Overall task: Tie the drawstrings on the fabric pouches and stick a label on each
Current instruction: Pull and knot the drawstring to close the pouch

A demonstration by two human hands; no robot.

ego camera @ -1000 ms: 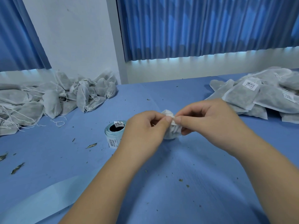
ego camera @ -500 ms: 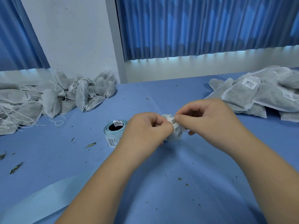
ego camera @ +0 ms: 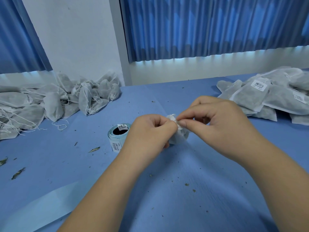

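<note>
Pouch (ego camera: 180, 137) pinched at its gathered top between both my hands, over the middle of the blue table (ego camera: 184, 206).

Left hand (ego camera: 150, 134): fingers curled, thumb and forefinger pinching the bunched white neck. Right hand (ego camera: 217, 124): thumb and forefinger pinching the same neck from the other side, fingertips of both hands almost meeting. String itself too fine to make out here. Cannot tell whether the pouch's bottom touches the table. Label roll (ego camera: 118, 137) stands just left of my left hand. Heap of pouches (ego camera: 50, 104) with loose strings lies far left. Stack of labelled pouches (ego camera: 270, 99) lies far right. Pale paper strip (ego camera: 41, 210) lies near left; leaf crumbs (ego camera: 94, 149) are scattered about.
</note>
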